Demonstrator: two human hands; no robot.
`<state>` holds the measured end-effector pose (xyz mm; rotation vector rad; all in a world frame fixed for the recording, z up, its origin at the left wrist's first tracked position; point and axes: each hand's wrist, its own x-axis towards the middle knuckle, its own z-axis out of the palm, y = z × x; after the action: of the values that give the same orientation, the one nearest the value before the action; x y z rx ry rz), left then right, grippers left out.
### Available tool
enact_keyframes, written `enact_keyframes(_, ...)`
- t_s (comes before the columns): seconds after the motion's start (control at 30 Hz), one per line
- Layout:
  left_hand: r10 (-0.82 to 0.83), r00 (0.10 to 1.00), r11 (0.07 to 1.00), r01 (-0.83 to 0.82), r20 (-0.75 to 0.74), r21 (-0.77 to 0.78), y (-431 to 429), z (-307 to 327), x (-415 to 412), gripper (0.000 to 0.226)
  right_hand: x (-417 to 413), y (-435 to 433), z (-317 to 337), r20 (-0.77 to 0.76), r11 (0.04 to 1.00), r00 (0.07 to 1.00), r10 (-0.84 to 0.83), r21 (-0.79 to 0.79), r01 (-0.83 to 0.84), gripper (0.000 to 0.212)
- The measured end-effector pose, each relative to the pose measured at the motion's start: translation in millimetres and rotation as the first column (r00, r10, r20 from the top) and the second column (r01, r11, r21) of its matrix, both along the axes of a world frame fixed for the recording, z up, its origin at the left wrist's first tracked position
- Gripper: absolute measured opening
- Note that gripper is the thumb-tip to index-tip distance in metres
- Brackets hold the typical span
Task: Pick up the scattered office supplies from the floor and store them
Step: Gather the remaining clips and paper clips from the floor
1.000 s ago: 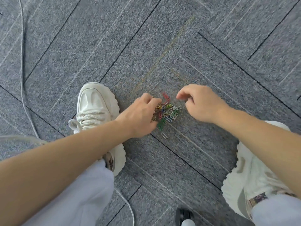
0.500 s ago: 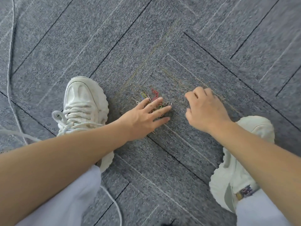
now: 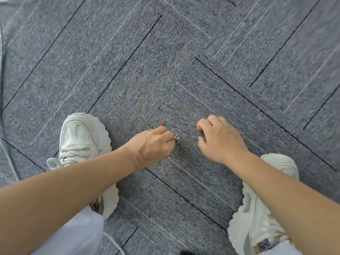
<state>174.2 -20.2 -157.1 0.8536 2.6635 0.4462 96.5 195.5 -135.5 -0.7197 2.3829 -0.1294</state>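
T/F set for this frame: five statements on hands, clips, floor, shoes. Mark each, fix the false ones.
1. The left hand grips a bunch of paper clips. True.
2. The floor is bare wood. False: it is grey carpet tiles.
3. A loose silver clip lies on the carpet beside the left wrist. True.
4. The person wears black boots. False: both shoes are white sneakers.
5. The right hand lies flat with straight fingers. False: its fingers are curled down toward the carpet, and whether they hold anything is hidden.
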Motion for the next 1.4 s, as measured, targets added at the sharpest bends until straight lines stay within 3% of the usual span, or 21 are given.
enact_keyframes(0.07, 0.075, 0.991, 0.994, -0.084, 0.113, 0.071, -1, 6, -5, 0.019, -3, -1, 0, 0.014, 1.000, 1.000, -0.007, -0.001, 0.007, 0.019)
enact_keyframes(0.13, 0.341, 0.889, 0.902, -0.401, 0.307, 0.158, -1, 18, -15, 0.018, -6, -2, 0, 0.038, 1.000, 0.999, -0.023, -0.003, 0.023, 0.014)
enact_keyframes(0.17, 0.498, 0.743, 0.786, -0.605, 0.447, 0.129, -2, 25, -22, 0.017, -8, -2, 0, 0.050, 0.999, 0.998, -0.039, -0.010, 0.040, 0.011)
enact_keyframes(0.2, 0.597, 0.517, 0.626, -0.778, 0.614, 0.046, -3, 32, -29, 0.015, -9, -2, 0, 0.061, 0.998, 0.996, -0.060, -0.023, 0.062, 0.008)
enact_keyframes(0.23, 0.575, 0.248, 0.449, -0.892, 0.780, -0.048, -7, 36, -35, 0.014, -10, -2, 0, 0.075, 0.996, 0.994, -0.084, -0.037, 0.087, 0.006)
enact_keyframes(0.27, 0.451, 0.011, 0.280, -0.951, 0.892, -0.130, -10, 39, -40, 0.014, -11, -2, 0, 0.093, 0.992, 0.990, -0.110, -0.048, 0.115, 0.005)
enact_keyframes(0.3, 0.305, -0.131, 0.152, -0.971, 0.943, -0.185, -13, 41, -42, 0.015, -12, -2, 0, 0.111, 0.988, 0.985, -0.134, -0.062, 0.141, 0.004)
enact_keyframes(0.33, 0.207, -0.197, 0.073, -0.974, 0.958, -0.216, -16, 44, -43, 0.016, -12, -2, 1, 0.126, 0.984, 0.980, -0.153, -0.074, 0.163, 0.005)
enact_keyframes(0.4, 0.087, -0.247, -0.017, -0.969, 0.965, -0.246, -17, 45, -38, 0.023, -13, -2, 2, 0.147, 0.980, 0.975, -0.169, -0.085, 0.183, 0.005)
enact_keyframes(0.53, -0.077, -0.291, -0.061, -0.953, 0.954, -0.296, -15, 45, -20, 0.013, -8, 2, 4, 0.138, 0.972, 0.969, -0.203, -0.092, 0.216, 0.006)
enact_keyframes(0.63, -0.080, -0.321, -0.109, -0.938, 0.944, -0.328, -19, 41, -6, 0.029, 4, 4, 6, 0.107, 0.965, 0.967, -0.232, -0.095, 0.242, 0.009)
enact_keyframes(0.77, 0.023, -0.304, -0.066, -0.951, 0.952, -0.302, -27, 35, 15, 0.038, 27, -1, 12, 0.092, 0.943, 0.957, -0.275, -0.168, 0.287, 0.010)
enact_keyframes(0.83, 0.021, -0.319, -0.082, -0.945, 0.948, -0.316, -34, 32, 22, 0.038, 41, -13, 15, 0.137, 0.938, 0.954, -0.266, -0.192, 0.289, 0.022)
enact_keyframes(0.93, -0.016, -0.363, -0.124, -0.924, 0.932, -0.362, -43, 33, 20, 0.035, 60, -42, 13, 0.200, 0.957, 0.953, -0.228, -0.134, 0.257, 0.062)
enact_keyframes(1.03, -0.106, -0.382, -0.210, -0.894, 0.918, -0.396, -52, 38, 9, 0.034, 79, -69, -5, 0.055, 0.956, 0.967, -0.248, -0.147, 0.253, 0.085)
enact_keyframes(1.1, -0.134, -0.397, -0.265, -0.868, 0.908, -0.419, -59, 40, 3, 0.032, 94, -81, -20, -0.075, 0.969, 0.977, -0.201, -0.160, 0.187, 0.097)
enact_keyframes(1.23, -0.086, -0.410, -0.283, -0.864, 0.908, -0.416, -73, 39, -3, 0.030, 116, -98, -42, -0.149, 0.989, 0.989, -0.004, -0.149, -0.018, 0.112)
enact_keyframes(1.33, -0.047, -0.402, -0.301, -0.867, 0.914, -0.397, -78, 35, -4, 0.030, 117, -104, -57, -0.252, 0.917, 0.918, 0.308, -0.180, -0.357, 0.098)
enact_keyframes(1.4, -0.040, -0.403, -0.315, -0.863, 0.914, -0.394, -81, 32, -3, 0.029, 111, -102, -66, -0.334, 0.866, 0.868, 0.368, -0.216, -0.451, 0.082)
